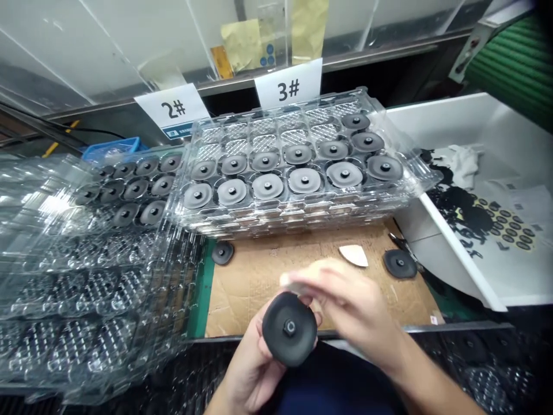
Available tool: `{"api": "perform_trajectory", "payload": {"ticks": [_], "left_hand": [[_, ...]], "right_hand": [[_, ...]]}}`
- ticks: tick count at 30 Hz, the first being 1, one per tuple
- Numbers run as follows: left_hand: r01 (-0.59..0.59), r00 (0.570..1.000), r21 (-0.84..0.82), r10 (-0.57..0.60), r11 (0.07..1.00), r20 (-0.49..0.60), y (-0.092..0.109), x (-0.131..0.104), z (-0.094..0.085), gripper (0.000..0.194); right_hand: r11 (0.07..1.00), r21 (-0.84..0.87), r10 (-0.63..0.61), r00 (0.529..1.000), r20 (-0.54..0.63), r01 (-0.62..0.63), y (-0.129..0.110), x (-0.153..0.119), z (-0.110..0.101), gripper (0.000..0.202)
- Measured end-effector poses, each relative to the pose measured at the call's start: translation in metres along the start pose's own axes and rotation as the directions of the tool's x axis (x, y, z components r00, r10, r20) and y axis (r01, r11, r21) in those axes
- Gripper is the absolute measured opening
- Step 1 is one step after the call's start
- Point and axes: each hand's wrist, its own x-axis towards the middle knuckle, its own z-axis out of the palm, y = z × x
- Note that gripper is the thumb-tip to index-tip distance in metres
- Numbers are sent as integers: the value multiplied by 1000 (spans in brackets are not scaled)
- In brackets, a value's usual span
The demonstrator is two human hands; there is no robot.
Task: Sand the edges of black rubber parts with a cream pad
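My left hand [259, 360] grips a black rounded-square disc [290, 337] with a small hub at its centre, held low over the near edge of the bench. Just above and right of it, my right hand [345, 297] is blurred by motion. Its fingers reach over the disc's upper edge, and whether they hold anything is unclear. On the cardboard [259, 276] beyond lie one similar black disc [222, 252] at left, another black disc [400, 263] at right, and a cream wedge-shaped piece [354, 255] between them.
A stack of clear trays [276, 216] stands behind the cardboard, its top one partly filled with black discs. More clear trays [86, 276] rise at left. At right are dark-handled pliers [404, 245] and a white bin [458, 253] holding black scraps. A green ribbed hose [514, 69] hangs upper right.
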Motion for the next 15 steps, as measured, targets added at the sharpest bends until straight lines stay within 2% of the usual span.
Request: {"api": "perform_trajectory", "payload": {"ticks": [2,4,7,9,12,14,15], "left_hand": [[26,999,-56,-25,998,20,4,-3,-5,44],[30,998,-98,-24,995,63,7,-6,-13,47],[1,988,-144,22,990,153,8,-8,-25,51],[-7,981,-167,39,986,189,9,-9,-30,54],[2,978,-167,33,986,205,11,-12,-32,55],[9,981,-152,21,988,193,12,-14,-31,57],[16,984,-143,10,990,179,12,-16,-31,57]], "right_hand": [[974,-67,211,974,-81,-216,22,-9,6,26],[933,-131,328,942,-71,-335,45,-24,18,25],[918,-167,368,930,17,-360,69,-50,42,25],[918,-180,368,928,51,-354,76,-59,50,23],[907,-202,383,923,30,-369,60,-50,43,24],[917,-201,347,938,-19,-344,33,-32,31,23],[939,-194,281,959,-39,-283,17,-22,26,24]]}}
